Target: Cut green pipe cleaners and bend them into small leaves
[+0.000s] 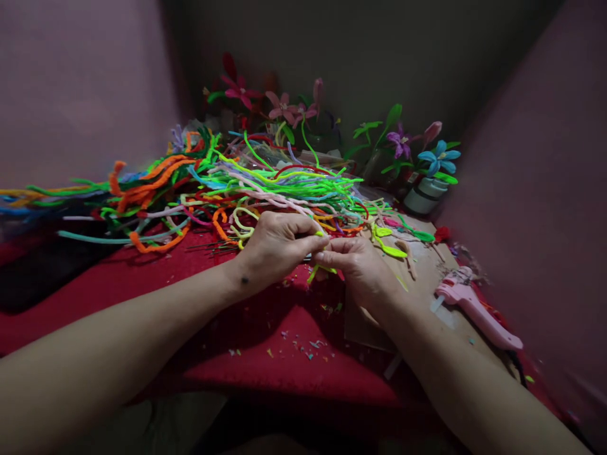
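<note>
- Meeting at the fingertips, the left hand (279, 242) and right hand (360, 262) are closed on a yellow stem (312, 276), its ends seen just below the grip.
- Beyond the grip, a stem pile (303, 183) is heaped.
- To its right, yellow leaves (393, 251) and a glue gun (481, 313) are laid.
- Nearer than the grip, scraps (309, 356) are scattered over red cloth (227, 373).

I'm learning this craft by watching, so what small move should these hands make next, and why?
Probably a gentle twist of the yellow-green fuzzy strip, with the left hand steadying it while the right hand turns: both hands pinch close together around it, and bent parts of it stick out below their grip.
</note>
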